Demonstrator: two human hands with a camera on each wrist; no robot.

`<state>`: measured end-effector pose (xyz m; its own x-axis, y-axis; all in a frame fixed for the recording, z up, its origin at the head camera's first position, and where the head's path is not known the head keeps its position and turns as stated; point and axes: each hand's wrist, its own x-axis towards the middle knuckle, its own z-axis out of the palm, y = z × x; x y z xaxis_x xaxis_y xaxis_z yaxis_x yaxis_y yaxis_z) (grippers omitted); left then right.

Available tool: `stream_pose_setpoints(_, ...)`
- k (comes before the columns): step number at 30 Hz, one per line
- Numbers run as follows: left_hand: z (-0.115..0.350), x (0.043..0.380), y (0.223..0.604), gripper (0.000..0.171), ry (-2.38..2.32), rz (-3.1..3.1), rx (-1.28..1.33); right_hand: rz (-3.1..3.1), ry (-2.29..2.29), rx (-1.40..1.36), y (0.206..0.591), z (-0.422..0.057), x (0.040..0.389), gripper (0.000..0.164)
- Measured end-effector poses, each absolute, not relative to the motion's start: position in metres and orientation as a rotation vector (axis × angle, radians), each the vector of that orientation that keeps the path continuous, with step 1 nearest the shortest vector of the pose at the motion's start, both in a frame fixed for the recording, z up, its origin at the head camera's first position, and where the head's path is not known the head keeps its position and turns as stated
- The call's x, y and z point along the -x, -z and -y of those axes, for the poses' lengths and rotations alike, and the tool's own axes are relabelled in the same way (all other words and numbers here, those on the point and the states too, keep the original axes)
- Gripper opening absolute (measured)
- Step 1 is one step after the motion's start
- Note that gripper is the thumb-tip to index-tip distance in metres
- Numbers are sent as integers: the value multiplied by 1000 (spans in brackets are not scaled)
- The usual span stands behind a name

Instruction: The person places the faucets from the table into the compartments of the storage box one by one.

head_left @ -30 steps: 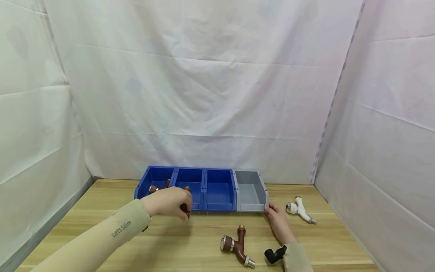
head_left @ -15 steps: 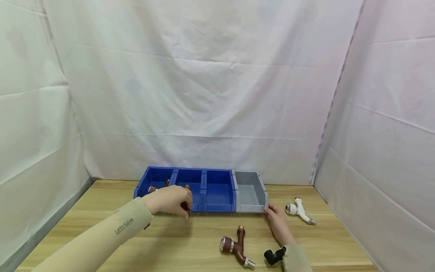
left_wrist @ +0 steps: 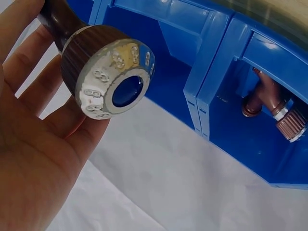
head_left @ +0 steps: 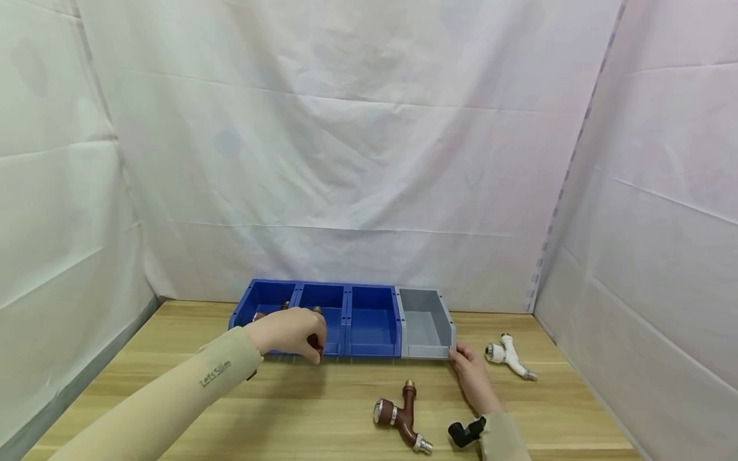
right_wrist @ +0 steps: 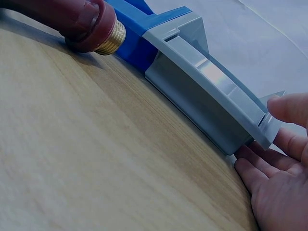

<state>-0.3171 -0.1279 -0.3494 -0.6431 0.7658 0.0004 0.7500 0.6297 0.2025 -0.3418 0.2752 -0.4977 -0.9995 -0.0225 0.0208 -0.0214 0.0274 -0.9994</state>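
Note:
My left hand [head_left: 288, 333] reaches over the front of the second blue bin [head_left: 323, 292] from the left and grips a brown tap [left_wrist: 84, 48]. In the left wrist view the tap's ribbed knob, with a pale rim and blue centre, points out past my fingers. Another brown tap [left_wrist: 269, 94] lies inside the leftmost blue bin [head_left: 270, 291]. With thumb and fingers, my right hand [head_left: 473, 381] holds the front right corner of the grey bin [head_left: 423, 351] at the row's right end. In the right wrist view the thumb presses the rim.
A brown tap [head_left: 407, 419] with a brass thread lies on the wooden table [head_left: 323, 422] in front of the bins. Right of the grey bin lies a white tap [head_left: 510, 355]. White cloth [head_left: 357, 160] walls the table at the back and sides.
My left hand has risen very slightly in the head view, still gripping the tap over the second blue bin. My right hand stays at the grey bin's corner.

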Motion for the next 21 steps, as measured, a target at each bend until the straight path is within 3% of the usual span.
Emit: stream_pose_setpoints(21, 122, 326, 351, 9, -249, -2789, -1277, -2240, 2213, 62, 498, -274, 341, 47)
